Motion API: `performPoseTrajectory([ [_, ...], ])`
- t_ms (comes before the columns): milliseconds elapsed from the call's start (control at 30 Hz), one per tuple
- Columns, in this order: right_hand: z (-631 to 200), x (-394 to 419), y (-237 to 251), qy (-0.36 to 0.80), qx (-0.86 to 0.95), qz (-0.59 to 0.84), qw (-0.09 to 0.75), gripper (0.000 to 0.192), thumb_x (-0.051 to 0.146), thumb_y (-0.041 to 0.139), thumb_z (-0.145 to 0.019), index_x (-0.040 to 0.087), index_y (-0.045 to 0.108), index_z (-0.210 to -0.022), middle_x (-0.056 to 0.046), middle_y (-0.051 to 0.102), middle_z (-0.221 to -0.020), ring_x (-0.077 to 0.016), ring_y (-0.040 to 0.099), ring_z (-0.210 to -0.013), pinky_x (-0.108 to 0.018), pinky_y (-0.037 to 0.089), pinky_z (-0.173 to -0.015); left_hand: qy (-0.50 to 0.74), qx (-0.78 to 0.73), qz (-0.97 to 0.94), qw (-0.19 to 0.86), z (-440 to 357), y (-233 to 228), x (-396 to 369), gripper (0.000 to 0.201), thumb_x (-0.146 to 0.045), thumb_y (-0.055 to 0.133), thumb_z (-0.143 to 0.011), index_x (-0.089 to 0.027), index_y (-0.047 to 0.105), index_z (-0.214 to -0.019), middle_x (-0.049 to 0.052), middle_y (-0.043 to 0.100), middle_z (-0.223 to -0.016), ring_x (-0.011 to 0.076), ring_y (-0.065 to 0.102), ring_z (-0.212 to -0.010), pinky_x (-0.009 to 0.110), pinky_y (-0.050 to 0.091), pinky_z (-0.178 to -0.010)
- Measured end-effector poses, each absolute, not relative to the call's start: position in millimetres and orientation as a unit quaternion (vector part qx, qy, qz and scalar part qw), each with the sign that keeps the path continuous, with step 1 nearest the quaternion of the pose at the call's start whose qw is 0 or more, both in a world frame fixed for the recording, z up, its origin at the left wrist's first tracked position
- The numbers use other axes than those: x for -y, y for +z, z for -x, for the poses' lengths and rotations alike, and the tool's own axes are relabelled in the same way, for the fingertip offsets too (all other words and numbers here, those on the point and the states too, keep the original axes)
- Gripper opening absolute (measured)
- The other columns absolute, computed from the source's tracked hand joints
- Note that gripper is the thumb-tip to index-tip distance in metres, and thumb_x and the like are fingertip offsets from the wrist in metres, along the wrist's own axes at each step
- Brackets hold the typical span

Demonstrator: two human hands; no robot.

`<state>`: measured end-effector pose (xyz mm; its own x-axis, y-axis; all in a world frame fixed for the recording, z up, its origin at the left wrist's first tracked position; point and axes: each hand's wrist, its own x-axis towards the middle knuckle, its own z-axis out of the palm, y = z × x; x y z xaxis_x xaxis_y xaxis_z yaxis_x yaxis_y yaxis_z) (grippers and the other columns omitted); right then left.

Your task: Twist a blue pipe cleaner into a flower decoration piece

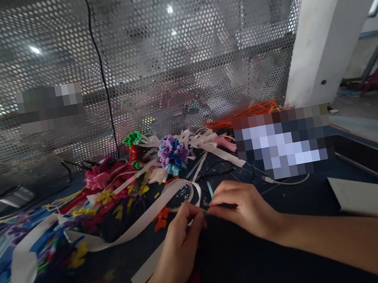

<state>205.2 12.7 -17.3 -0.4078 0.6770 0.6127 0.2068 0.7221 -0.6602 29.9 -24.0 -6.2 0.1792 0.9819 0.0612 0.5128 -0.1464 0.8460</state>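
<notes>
Head view: two bare hands worked close together over a dark bench point(262, 265), fingertips almost meeting. The left hand point(181, 240) was pinched narrow, thumb against forefinger. The right hand point(249, 206) was in a narrow pinch too. Whatever lay between the fingertips was too small to make out. A pale blue stem point(210, 189) stood upright just behind the right fingertips; whether they gripped it could not be told.

The main risk seemed to be a slip: with fingertips alone at work, a tiny piece could drop, and the deep shadow under the hands would make it hard to find.

White ribbon point(144, 221) ran from the left and curled just behind the left hand. A backward move of that hand could snag the ribbon and drag it through the scattered beads point(184, 192) beside the curl, spilling them wider. An orange flower point(162, 219) lay near the same hand, where a knuckle could nudge it.

Beyond the right hand lay a white cable point(293, 182); a wide reach that way could hook it. Farther back, a purple and blue bunch point(173, 155) sat among loose ribbon ends, so a tug there could topple it.
</notes>
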Motion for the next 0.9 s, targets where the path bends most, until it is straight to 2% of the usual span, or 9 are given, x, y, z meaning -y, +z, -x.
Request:
performPoseTrajectory([
  [167,-204,-12,-18,0.216,0.840,0.271,0.418,0.015,0.017,0.050,-0.085,0.016,0.060,-0.096,-0.005,0.060,-0.090,-0.0139,0.054,-0.085,-0.027,0.044,-0.077,0.380,-0.555,-0.629,0.389,-32,-4,21,0.024,-0.038,0.041,-0.085,-0.018,0.046,-0.073,-0.004,0.047,-0.064,0.0073,0.041,-0.046,0.019,0.035,-0.042],
  [300,-203,-1,-9,0.134,0.880,0.288,0.353,0.036,0.016,0.050,-0.082,0.017,0.048,-0.118,-0.008,0.060,-0.103,-0.0202,0.051,-0.095,-0.038,0.039,-0.087,0.437,-0.557,-0.586,0.394,-33,0,17,0.025,-0.041,0.044,-0.083,-0.017,0.046,-0.073,-0.004,0.047,-0.064,0.0072,0.042,-0.045,0.019,0.036,-0.041],
  [400,-215,5,8,0.079,0.886,0.307,0.338,0.050,0.018,0.053,-0.079,0.019,0.038,-0.127,-0.009,0.054,-0.115,-0.0239,0.047,-0.103,-0.043,0.037,-0.089,0.461,-0.549,-0.569,0.403,-32,1,14,0.027,-0.043,0.044,-0.083,-0.017,0.046,-0.076,-0.004,0.047,-0.065,0.0070,0.041,-0.045,0.018,0.036,-0.040],
  [467,-238,2,21,0.057,0.875,0.328,0.351,0.047,0.018,0.052,-0.080,0.021,0.039,-0.125,-0.009,0.054,-0.116,-0.0230,0.048,-0.104,-0.041,0.038,-0.089,0.464,-0.545,-0.567,0.407,-31,1,13,0.028,-0.044,0.044,-0.083,-0.017,0.046,-0.075,-0.004,0.048,-0.064,0.0063,0.040,-0.044,0.018,0.035,-0.039],
  [567,-294,-18,32,0.007,0.818,0.430,0.382,0.033,0.012,0.044,-0.081,0.020,0.046,-0.114,-0.009,0.059,-0.105,-0.0217,0.054,-0.096,-0.039,0.041,-0.084,0.459,-0.541,-0.576,0.406,-32,1,13,0.027,-0.042,0.045,-0.082,-0.017,0.046,-0.075,-0.004,0.048,-0.064,0.0058,0.040,-0.043,0.017,0.034,-0.039],
  [667,-356,-47,28,-0.028,0.769,0.520,0.370,0.029,0.008,0.040,-0.080,0.018,0.046,-0.107,-0.008,0.062,-0.100,-0.0220,0.055,-0.097,-0.038,0.040,-0.085,0.446,-0.539,-0.588,0.407,-33,2,14,0.026,-0.042,0.047,-0.081,-0.017,0.047,-0.075,-0.004,0.048,-0.063,0.0061,0.040,-0.043,0.018,0.034,-0.040],
  [767,-392,-69,15,0.015,0.773,0.551,0.314,0.033,0.004,0.036,-0.079,0.018,0.042,-0.109,-0.007,0.065,-0.099,-0.0191,0.057,-0.094,-0.034,0.042,-0.082,0.436,-0.538,-0.596,0.406,-32,2,15,0.027,-0.044,0.048,-0.080,-0.017,0.048,-0.075,-0.004,0.049,-0.062,0.0069,0.041,-0.043,0.018,0.035,-0.040],
  [900,-387,-74,1,0.052,0.782,0.568,0.252,0.039,0.001,0.038,-0.074,0.017,0.046,-0.108,-0.008,0.066,-0.098,-0.0195,0.059,-0.091,-0.031,0.043,-0.076,0.428,-0.536,-0.612,0.394,-32,3,17,0.026,-0.044,0.048,-0.080,-0.018,0.049,-0.075,-0.004,0.049,-0.062,0.0079,0.043,-0.045,0.019,0.037,-0.041],
])
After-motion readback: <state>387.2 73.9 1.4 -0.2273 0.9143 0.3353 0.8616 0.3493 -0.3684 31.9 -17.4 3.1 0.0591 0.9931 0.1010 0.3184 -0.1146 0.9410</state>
